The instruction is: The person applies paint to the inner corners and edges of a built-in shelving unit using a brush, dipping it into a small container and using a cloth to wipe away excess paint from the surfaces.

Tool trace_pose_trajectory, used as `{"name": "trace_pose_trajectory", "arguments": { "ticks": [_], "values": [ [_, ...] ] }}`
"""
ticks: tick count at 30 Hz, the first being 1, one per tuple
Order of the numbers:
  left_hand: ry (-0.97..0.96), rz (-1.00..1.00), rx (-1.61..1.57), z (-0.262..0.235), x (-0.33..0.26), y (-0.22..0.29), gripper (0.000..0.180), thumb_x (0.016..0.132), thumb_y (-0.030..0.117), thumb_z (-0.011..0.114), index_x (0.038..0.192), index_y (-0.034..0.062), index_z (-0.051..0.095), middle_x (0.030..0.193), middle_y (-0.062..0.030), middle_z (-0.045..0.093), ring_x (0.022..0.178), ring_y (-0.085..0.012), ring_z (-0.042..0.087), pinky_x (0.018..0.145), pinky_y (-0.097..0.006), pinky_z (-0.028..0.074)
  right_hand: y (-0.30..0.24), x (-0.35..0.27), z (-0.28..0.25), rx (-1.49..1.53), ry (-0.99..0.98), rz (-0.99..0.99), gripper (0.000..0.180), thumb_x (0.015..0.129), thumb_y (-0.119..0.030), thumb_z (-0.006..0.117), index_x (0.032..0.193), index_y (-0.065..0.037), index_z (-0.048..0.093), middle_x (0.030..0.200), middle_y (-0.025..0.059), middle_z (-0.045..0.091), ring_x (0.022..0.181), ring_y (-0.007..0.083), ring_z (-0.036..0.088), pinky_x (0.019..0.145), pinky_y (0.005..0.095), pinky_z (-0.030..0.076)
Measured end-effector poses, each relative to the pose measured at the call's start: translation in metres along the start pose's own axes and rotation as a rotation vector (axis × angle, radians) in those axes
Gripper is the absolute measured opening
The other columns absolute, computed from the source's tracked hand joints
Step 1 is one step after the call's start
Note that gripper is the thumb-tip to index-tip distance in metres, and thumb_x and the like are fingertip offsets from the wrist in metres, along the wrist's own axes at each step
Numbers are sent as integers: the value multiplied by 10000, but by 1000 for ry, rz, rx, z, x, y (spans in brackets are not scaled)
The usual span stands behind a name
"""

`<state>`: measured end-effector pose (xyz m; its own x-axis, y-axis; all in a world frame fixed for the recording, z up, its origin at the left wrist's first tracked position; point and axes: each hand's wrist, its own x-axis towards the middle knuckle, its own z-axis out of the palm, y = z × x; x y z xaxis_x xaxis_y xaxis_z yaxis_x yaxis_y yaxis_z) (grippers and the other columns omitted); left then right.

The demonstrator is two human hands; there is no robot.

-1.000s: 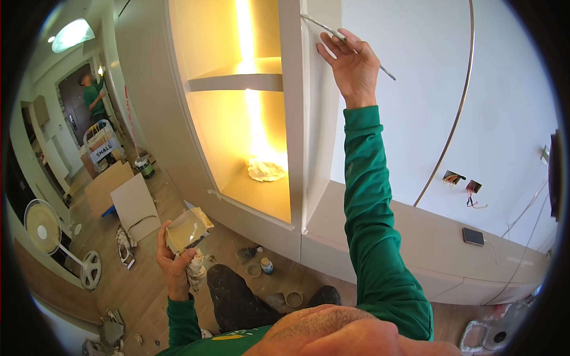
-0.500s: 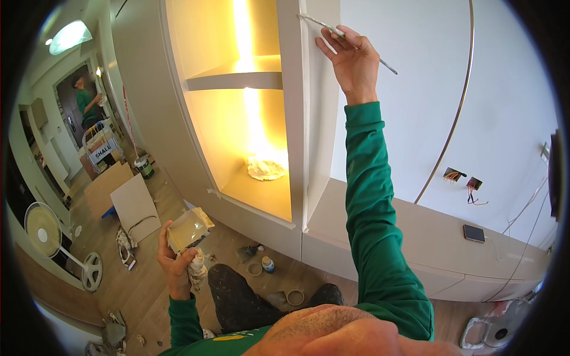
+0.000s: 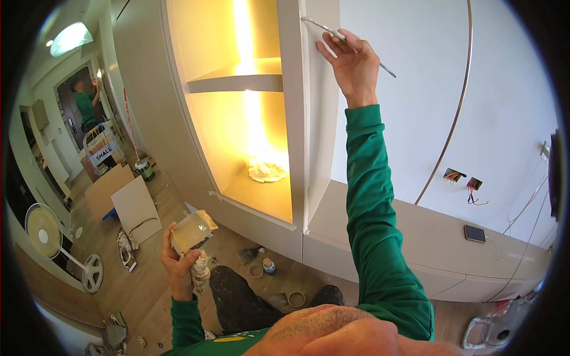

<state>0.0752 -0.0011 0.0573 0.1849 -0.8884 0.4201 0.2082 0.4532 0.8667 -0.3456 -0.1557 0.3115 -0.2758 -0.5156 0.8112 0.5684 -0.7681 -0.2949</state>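
High up, my right hand pinches a slim brush between thumb and fingers. The brush tip meets the front edge of the pale cabinet's upright panel near its top. Low on the left, my left hand grips a wide putty knife with pale yellowish paste on its blade. A crumpled whitish rag hangs beside that thumb, against the handle. The putty knife's handle is mostly hidden by my fingers and the rag.
A lit shelf compartment holds a crumpled bundle. A low ledge with a phone runs right, below open wire boxes. On the floor are tape rolls, a small bottle, boards and a fan. Another person stands far left.
My right hand and the brush tip have moved slightly down along the panel edge. My left hand has shifted a little right with the putty knife. The far person has raised their hands.
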Motion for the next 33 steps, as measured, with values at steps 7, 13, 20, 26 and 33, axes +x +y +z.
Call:
{"name": "trace_pose_trajectory", "arguments": {
  "ticks": [7,13,20,26,33],
  "values": [
    [0,1,-10,5,0,2,841,682,51,779,1448,-35,442,1141,-120,653,929,-166,646,834,-276,534,-5,22,17,-41,-48,-58,235,969,-149,533,1059,38,643,1053,171,654,1113,353,643,1039,539,486],
    [7,2,2,-2,1,-1,849,679,59,783,1451,-34,441,1164,-126,645,953,-176,648,850,-280,535,-6,33,25,-21,-61,-71,241,973,-153,536,1085,32,642,1055,164,655,1114,340,645,1042,529,479],
    [1,-3,-5,1,0,-1,863,679,78,797,1456,-33,436,1173,-130,643,967,-183,653,865,-289,538,-2,28,19,-78,-23,-61,357,990,-181,436,1169,42,650,1083,195,660,1166,360,620,1118,581,452],
    [1,14,14,0,0,-1,862,683,83,795,1458,-32,435,1176,-129,644,970,-182,652,866,-288,535,-6,19,16,16,-39,-43,252,964,-126,504,1082,50,639,1088,189,651,1126,347,633,1063,538,483],
    [-39,14,21,5,4,5,859,683,83,785,1460,-33,436,1190,-129,644,1005,-183,651,884,-295,534,-6,20,23,-46,-33,-51,277,971,-135,488,1103,53,643,1084,197,652,1132,367,629,1093,561,472]
  ]
}}
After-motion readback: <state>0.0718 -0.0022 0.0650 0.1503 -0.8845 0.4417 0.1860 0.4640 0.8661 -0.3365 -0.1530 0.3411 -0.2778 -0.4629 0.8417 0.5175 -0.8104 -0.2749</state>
